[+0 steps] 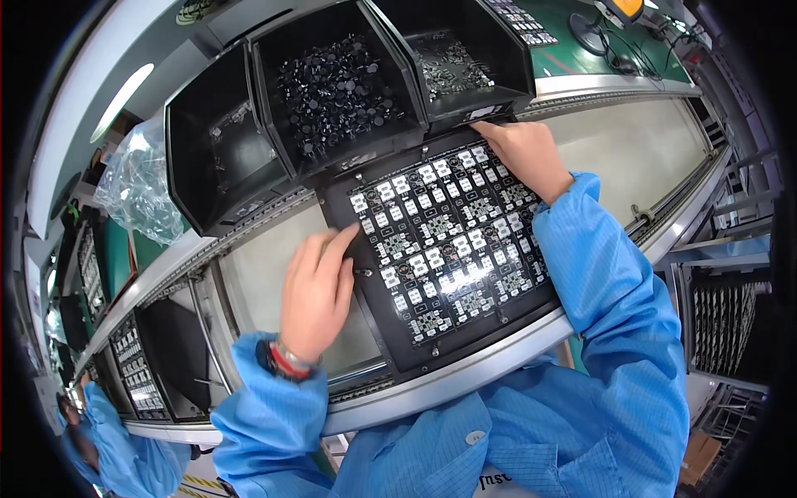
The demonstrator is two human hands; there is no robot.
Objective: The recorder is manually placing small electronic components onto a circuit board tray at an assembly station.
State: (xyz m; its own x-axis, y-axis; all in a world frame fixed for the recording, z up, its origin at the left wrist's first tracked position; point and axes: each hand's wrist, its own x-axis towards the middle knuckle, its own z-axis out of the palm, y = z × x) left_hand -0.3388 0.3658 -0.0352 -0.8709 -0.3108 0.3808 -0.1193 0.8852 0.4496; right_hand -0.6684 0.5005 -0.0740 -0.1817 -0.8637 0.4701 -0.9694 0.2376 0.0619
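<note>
The black carrier tray (398,344) is a flat, matte rectangular plate lying tilted across the pale conveyor surface (266,274), its far edge close under the row of bins. Its top face carries a grid of small circuit boards (444,241), each a dark square with white rectangular components and fine metallic pads that catch glare near the tray centre. Small round studs stand along the tray's bare border. The left hand (320,290) lies palm down on the near-left edge of the tray, fingers extended and held loosely together, fingertips resting at the tray's left margin beside the first column of boards; it grips nothing. A red-and-black wristband (282,361) sits at the cuff of the blue ribbed sleeve (266,407). The right hand (523,158) rests at the far-right corner of the tray, fingers curled downward onto its edge; whether it pinches a part cannot be told. Behind the tray stand three open black plastic bins: the left bin (220,158) nearly bare, the middle bin (332,83) filled with small dark round parts, the right bin (452,62) holding small greyish pieces. A crumpled clear plastic bag (137,187) lies left of the bins. A ribbed metal rail (498,365) borders the near side.
</note>
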